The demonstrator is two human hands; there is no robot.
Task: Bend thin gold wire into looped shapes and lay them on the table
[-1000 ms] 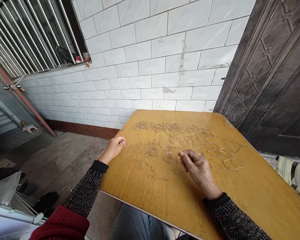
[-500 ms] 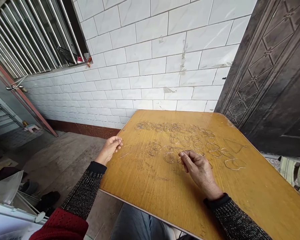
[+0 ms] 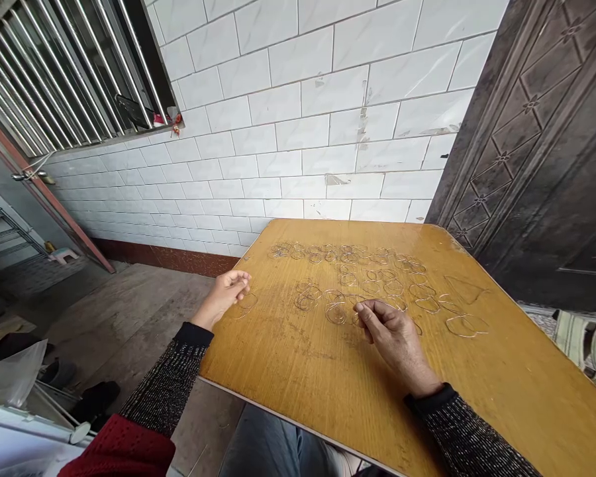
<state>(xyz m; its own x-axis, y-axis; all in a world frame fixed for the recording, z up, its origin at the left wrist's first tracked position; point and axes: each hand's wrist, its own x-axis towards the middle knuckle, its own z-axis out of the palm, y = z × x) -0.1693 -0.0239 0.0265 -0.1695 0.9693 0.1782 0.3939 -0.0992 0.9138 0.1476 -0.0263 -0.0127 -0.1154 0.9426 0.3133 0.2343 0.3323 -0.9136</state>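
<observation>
Thin wire loops lie spread in loose rows on a brown wooden table. My left hand hovers at the table's left edge, its fingers loosely apart and nothing visible between them. Just beside its fingertips is a single small wire loop on the wood. My right hand is closed in a pinch over the middle of the table, thumb pressed to forefinger. A fine wire runs to those fingertips; the part inside the pinch is hidden. More loops lie behind that hand, partly covered by it.
A white tiled wall rises behind the table. On the right stands a dark patterned door, with a striped cloth near the table's right edge. A barred window is at upper left. Bags and dark items clutter the left floor.
My left hand's fingers have loosened from a pinch and shifted slightly right. The small loop beside it now looks rounder. My right hand has barely moved.
</observation>
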